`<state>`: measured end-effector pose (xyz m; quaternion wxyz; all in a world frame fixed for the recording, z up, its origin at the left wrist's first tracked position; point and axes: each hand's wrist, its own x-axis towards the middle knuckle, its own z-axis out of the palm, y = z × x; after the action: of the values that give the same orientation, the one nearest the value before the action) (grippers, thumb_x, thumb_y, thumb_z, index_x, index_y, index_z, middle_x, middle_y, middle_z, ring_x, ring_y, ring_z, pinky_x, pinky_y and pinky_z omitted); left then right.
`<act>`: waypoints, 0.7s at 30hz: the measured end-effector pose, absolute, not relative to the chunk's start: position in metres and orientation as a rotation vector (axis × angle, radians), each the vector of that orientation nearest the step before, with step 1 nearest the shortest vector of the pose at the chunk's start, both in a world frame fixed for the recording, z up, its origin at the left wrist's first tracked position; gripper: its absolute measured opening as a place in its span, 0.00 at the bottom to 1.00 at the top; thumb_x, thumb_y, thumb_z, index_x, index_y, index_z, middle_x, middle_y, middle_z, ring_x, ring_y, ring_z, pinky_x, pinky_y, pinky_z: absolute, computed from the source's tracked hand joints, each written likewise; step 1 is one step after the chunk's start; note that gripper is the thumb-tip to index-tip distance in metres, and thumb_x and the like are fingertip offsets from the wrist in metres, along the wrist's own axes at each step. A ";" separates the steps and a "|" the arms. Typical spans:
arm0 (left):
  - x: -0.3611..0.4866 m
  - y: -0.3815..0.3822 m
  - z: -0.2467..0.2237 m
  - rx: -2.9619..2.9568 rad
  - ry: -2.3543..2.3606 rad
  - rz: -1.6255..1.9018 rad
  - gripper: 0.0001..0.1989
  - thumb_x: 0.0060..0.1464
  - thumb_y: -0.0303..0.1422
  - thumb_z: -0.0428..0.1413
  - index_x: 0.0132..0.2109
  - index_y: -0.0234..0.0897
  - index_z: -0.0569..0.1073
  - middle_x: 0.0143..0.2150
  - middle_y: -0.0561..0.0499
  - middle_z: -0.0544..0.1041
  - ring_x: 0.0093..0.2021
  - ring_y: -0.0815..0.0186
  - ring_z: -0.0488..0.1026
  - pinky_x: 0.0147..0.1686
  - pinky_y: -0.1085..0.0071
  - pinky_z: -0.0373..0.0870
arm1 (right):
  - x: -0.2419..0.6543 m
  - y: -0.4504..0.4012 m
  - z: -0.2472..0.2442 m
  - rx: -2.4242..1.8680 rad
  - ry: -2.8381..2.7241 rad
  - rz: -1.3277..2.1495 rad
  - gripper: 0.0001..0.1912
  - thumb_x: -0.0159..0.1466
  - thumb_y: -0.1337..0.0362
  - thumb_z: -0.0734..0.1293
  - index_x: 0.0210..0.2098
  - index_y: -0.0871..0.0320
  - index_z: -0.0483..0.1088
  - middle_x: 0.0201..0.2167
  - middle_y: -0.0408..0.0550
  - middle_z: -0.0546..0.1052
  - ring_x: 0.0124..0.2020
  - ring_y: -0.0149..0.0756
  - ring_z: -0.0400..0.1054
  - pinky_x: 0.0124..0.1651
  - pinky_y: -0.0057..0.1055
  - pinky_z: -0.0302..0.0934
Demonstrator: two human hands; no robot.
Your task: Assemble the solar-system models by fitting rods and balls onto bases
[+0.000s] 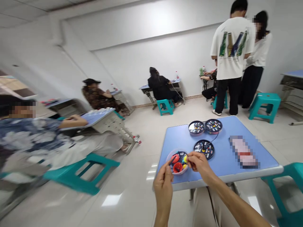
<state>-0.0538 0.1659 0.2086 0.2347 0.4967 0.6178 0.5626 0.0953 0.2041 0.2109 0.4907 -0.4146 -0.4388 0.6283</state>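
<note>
My left hand (164, 181) is closed in a pinch at the near left edge of the blue table, gripping what looks like a thin dark stick (172, 160). Fingers pressed together, my right hand (200, 165) is at the right side of a clear round bowl (168, 156); what it pinches is too small to make out. A yellow piece (185, 159) shows right at its fingertips. Inside the bowl lie a red rounded piece (175, 158), a red cup-like piece (177, 167) and several small coloured bits.
On the blue table (222, 164) stand a dark patterned round tin (209, 153) and two more tins (196, 127) behind it. A blurred-out pink rectangular item (243, 152) lies right. Teal stools (266, 102) stand around. A person sits left; others sit or stand farther back.
</note>
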 end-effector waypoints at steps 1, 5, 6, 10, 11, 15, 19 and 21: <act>-0.050 0.161 0.213 1.345 1.623 1.524 0.24 0.56 0.49 0.53 0.46 0.34 0.79 0.21 0.55 0.69 0.23 0.69 0.67 0.26 0.73 0.67 | 0.101 0.198 0.210 -0.957 -0.966 1.597 0.08 0.53 0.59 0.62 0.25 0.57 0.65 0.15 0.35 0.62 0.15 0.24 0.44 0.18 0.24 0.38; -0.036 0.149 0.223 1.177 1.549 1.556 0.23 0.54 0.47 0.56 0.48 0.33 0.78 0.20 0.57 0.65 0.21 0.71 0.63 0.23 0.74 0.65 | 0.120 0.181 0.211 -0.860 -0.830 1.695 0.10 0.51 0.58 0.66 0.24 0.58 0.65 0.15 0.36 0.63 0.16 0.23 0.44 0.20 0.24 0.36; -0.033 0.147 0.224 1.132 1.540 1.555 0.23 0.53 0.47 0.57 0.48 0.33 0.78 0.19 0.58 0.64 0.19 0.72 0.62 0.21 0.75 0.63 | 0.123 0.178 0.212 -0.852 -0.829 1.707 0.10 0.51 0.57 0.67 0.24 0.58 0.65 0.15 0.36 0.63 0.17 0.23 0.46 0.20 0.24 0.37; -0.022 0.147 0.227 1.066 1.395 1.455 0.24 0.51 0.46 0.59 0.49 0.33 0.77 0.17 0.60 0.61 0.16 0.74 0.57 0.17 0.77 0.58 | 0.128 0.169 0.214 -0.837 -0.838 1.768 0.11 0.52 0.57 0.68 0.24 0.58 0.66 0.15 0.36 0.62 0.17 0.24 0.46 0.21 0.24 0.38; -0.019 0.148 0.227 1.068 1.349 1.430 0.24 0.50 0.46 0.60 0.49 0.33 0.77 0.17 0.60 0.61 0.16 0.74 0.57 0.17 0.77 0.59 | 0.129 0.168 0.213 -0.831 -0.836 1.790 0.11 0.52 0.57 0.68 0.24 0.59 0.66 0.15 0.36 0.62 0.17 0.24 0.46 0.21 0.24 0.37; -0.011 0.153 0.227 1.060 1.253 1.421 0.20 0.50 0.44 0.60 0.44 0.32 0.78 0.15 0.60 0.62 0.16 0.75 0.58 0.17 0.77 0.60 | 0.133 0.166 0.209 -0.797 -0.805 1.872 0.11 0.52 0.58 0.68 0.24 0.59 0.66 0.15 0.36 0.61 0.17 0.23 0.45 0.21 0.24 0.37; -0.010 0.155 0.229 1.073 1.212 1.457 0.15 0.51 0.41 0.59 0.38 0.33 0.79 0.17 0.59 0.65 0.16 0.74 0.61 0.18 0.76 0.62 | 0.138 0.165 0.209 -0.771 -0.815 1.935 0.10 0.53 0.59 0.68 0.24 0.59 0.67 0.14 0.36 0.61 0.17 0.23 0.45 0.21 0.24 0.37; -0.011 0.155 0.231 1.099 1.228 1.467 0.13 0.51 0.40 0.59 0.37 0.33 0.79 0.18 0.58 0.66 0.16 0.74 0.63 0.18 0.76 0.64 | 0.140 0.165 0.210 -0.783 -0.855 1.947 0.10 0.53 0.59 0.68 0.25 0.60 0.67 0.15 0.37 0.63 0.17 0.23 0.46 0.21 0.24 0.38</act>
<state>-0.0110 0.1545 0.2314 0.4508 0.4445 0.4969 0.5936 0.1403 0.1646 0.2105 0.4237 -0.3129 -0.3418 0.7783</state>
